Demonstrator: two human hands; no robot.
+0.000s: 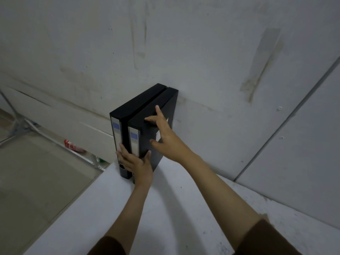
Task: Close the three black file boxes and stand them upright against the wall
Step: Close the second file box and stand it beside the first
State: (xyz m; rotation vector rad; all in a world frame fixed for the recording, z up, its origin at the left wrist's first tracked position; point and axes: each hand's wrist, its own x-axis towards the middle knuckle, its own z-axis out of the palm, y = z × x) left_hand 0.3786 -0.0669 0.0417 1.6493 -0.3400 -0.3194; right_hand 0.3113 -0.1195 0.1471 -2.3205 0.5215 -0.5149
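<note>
Two black file boxes stand upright side by side on the white table (180, 208), their far ends against the grey wall (202, 61). The left box (136, 105) and the right box (156, 107) each show a grey spine label with a blue patch. A third box is not in sight. My left hand (134, 162) presses flat on the lower spines of both boxes, fingers spread. My right hand (163, 133) lies open against the right box's side, fingertips on its top edge.
The table's left edge drops to a floor (36, 172) where a metal frame (22, 126) and a red-and-white packet (72, 145) lie. A wall panel seam (287, 115) runs diagonally at the right.
</note>
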